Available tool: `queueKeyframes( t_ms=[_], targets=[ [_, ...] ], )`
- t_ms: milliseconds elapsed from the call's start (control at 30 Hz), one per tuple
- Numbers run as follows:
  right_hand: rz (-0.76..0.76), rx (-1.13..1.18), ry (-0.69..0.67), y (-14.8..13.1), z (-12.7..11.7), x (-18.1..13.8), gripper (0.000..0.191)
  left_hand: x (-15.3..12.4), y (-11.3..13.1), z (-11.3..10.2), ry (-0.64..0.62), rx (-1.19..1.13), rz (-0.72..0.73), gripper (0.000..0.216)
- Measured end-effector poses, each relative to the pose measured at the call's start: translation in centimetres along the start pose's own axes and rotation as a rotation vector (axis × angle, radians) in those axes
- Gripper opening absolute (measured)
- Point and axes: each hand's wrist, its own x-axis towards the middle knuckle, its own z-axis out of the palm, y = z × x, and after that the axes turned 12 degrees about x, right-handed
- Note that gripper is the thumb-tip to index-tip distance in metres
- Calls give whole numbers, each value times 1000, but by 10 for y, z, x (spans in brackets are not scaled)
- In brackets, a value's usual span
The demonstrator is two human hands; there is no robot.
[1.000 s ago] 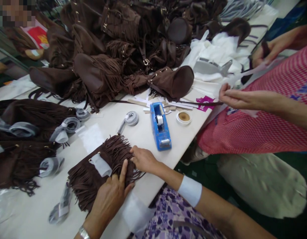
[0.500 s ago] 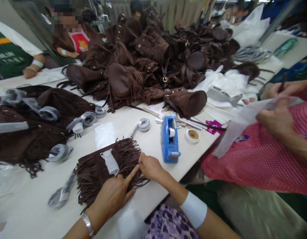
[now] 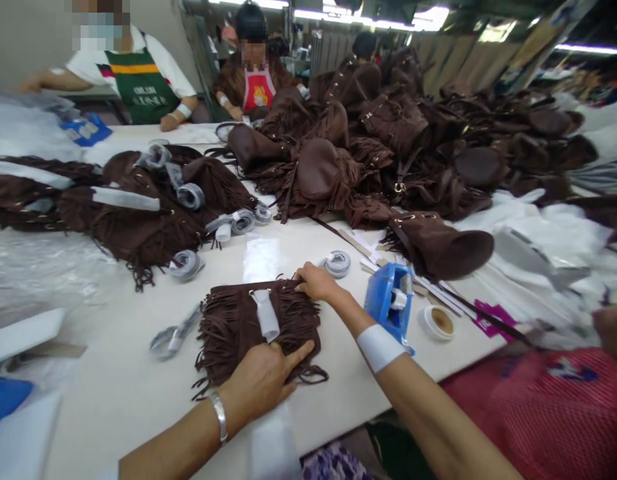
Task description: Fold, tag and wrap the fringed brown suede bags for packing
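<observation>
A flat dark brown fringed bag (image 3: 246,320) lies on the white table in front of me. A white wrap (image 3: 266,317) covers a piece near its ringed upper edge. My left hand (image 3: 263,377) rests on the bag's lower part, index finger stretched toward the lower right corner and thumb apart. At the upper right corner, my right hand (image 3: 316,281) has its fingers closed on the bag's edge and fringe. A wrapped strap coil (image 3: 171,340) sits left of the bag. Just beyond my right hand is another wrapped coil (image 3: 337,264).
A blue tape dispenser (image 3: 383,297) and a small round tub (image 3: 438,323) stand at right. Brown bags (image 3: 321,167) are heaped at the back, others with wrapped parts (image 3: 138,227) at left. Co-workers (image 3: 258,87) sit across the table; a hand (image 3: 611,330) shows at far right.
My view has swung left and up. My right hand has moved from the bag's lower right side to its upper right corner. My left hand stays on the lower part.
</observation>
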Motion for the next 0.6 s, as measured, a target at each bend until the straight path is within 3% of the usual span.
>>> queueKeyframes(
  t_ms=[200,300,433,533,600],
  targets=[
    [12,-28,-59,8,-5,32,18,-2,-1,-2,-4,-18,-9,76],
    [31,-20,-23,2,-9,29,17,-4,-1,-3,17,7,-11,75],
    [22,-21,173,-21,0,-20,25,-7,-1,0,75,7,-5,75],
    [-61,59,329,-40,33,-78,34,-10,-1,6,111,-6,-9,71],
    [-158,284,430,-48,63,-109,30,-12,0,10,128,-16,-15,63]
  ],
)
